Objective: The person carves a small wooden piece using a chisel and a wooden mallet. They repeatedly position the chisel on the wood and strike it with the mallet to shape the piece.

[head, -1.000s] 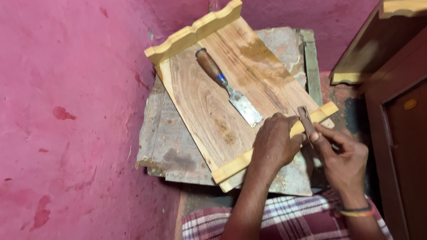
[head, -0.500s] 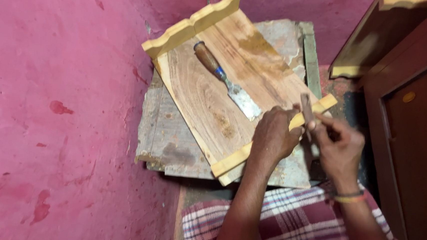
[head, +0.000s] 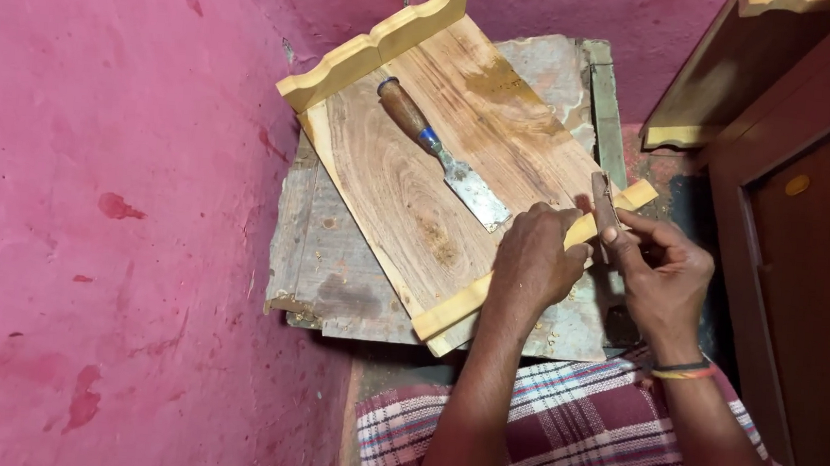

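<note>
A wooden board (head: 409, 179) with pale scalloped trim strips on its two ends lies on a rough grey slab. A chisel (head: 440, 154) with a brown wooden handle and a flat steel blade rests on the board. My left hand (head: 538, 261) presses down on the near trim strip (head: 469, 300). My right hand (head: 661, 270) holds a small dark brown piece (head: 604, 205) upright against that strip's far end.
The grey slab (head: 321, 256) sits on a pink floor beside a pink wall. A dark wooden cabinet (head: 796, 221) stands to the right. A plaid cloth (head: 566, 438) covers my lap at the bottom.
Both hands have stayed on the near trim strip, shifting slightly. The board and chisel have not moved on the slab; the view has shifted a little.
</note>
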